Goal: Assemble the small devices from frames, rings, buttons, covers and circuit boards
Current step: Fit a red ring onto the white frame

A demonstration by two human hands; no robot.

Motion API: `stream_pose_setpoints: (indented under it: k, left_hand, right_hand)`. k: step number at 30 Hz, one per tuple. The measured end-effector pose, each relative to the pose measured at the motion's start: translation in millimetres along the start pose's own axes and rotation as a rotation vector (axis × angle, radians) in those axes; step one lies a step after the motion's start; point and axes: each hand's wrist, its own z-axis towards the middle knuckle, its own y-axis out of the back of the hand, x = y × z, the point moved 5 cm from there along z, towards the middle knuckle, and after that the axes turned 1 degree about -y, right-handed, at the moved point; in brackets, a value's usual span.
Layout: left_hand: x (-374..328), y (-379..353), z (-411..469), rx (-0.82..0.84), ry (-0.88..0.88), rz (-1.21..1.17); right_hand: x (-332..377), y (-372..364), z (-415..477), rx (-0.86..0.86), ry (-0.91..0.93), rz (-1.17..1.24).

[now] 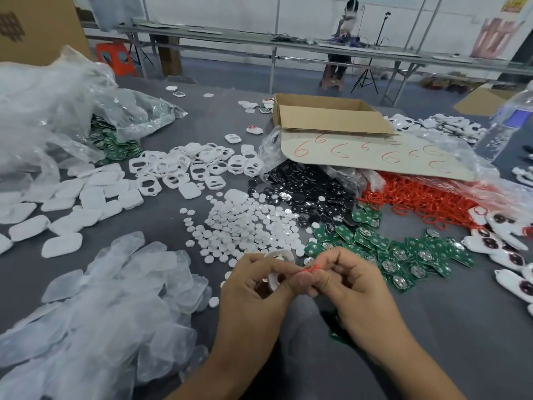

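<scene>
Left hand (253, 281): curled round a white frame (277, 256), gripping it just above the grey table (432, 327); the thumb lay across the frame's near side

Right hand (350, 280): fingertips pinched on a red ring (310, 269), close against the left thumb tip; we thought the ring touched the frame, though the fingers hid the join

Frames: we saw a loose pile of white frames (187, 168) well beyond the hands, left of centre

Buttons: white round buttons (245, 223) were spread just beyond the hands; black buttons (302, 189) were heaped behind them, spilling from a clear wrapper

Rings: a heap of red rings (432, 200) lay right of the black buttons, partly under a cardboard sheet (375, 154) marked with red sixes

Circuit boards: green circuit boards (403, 249) were scattered right of the hands, reaching up to the black buttons; more green ones sat in the mouth of a plastic bag (57, 111) at far left; a single green board (336, 336) showed beneath the right wrist

Covers: white covers (72, 203) lay at left, in front of the bag; translucent covers (115, 298) were piled beside the left forearm

Right edge: we noted white devices (501, 246) with dark round centres lying in a row

Elsewhere: an open cardboard box (326, 116) stood behind the sheet; a water bottle (504, 125) stood at far right; a person (343, 39) sat at a long bench in the background
</scene>
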Motion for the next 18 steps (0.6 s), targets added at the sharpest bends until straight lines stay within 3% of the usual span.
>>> stream_pose_setpoints:
  k: [3,6,18]
  left_hand:
    - [2.9,-5.4,-0.2,0.076,0.1,-0.233]
    - [2.6,-7.9,0.4,0.111,0.138,-0.279]
    - [9.8,-1.6,-4.7,0.097,0.19,0.048]
  right_hand:
    - [1.3,1.2,0.5,0.034,-0.032,0.115]
    - [2.5,1.3,-0.4,0.054,-0.04,0.168]
    - [13.5,7.3,-4.9,-0.197,0.077,-0.211]
